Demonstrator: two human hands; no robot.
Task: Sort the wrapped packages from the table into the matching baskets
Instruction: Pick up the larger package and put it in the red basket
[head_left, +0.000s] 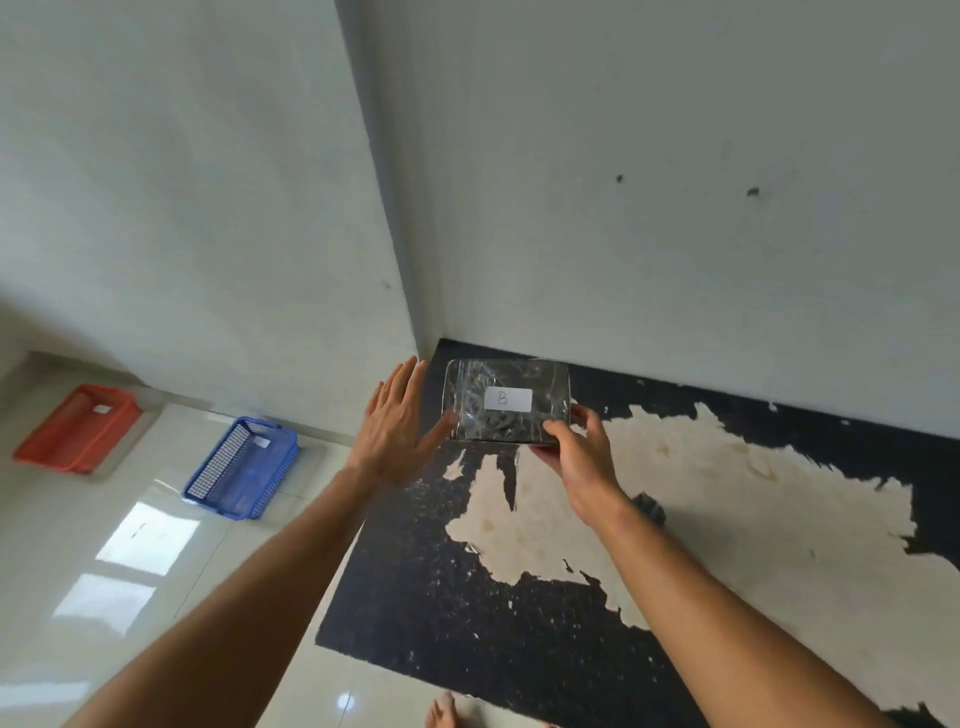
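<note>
over peeling black table (441, 597): right hand (576, 452) grips b-labelled package (508, 400); left hand (397, 421) spread wide.

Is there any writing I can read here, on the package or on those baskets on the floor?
"B": handwritten on the white label of the wrapped package, held by the right hand.
White tag in the orange basket: too small to read.
White tag in the blue basket: too small to read.
</note>
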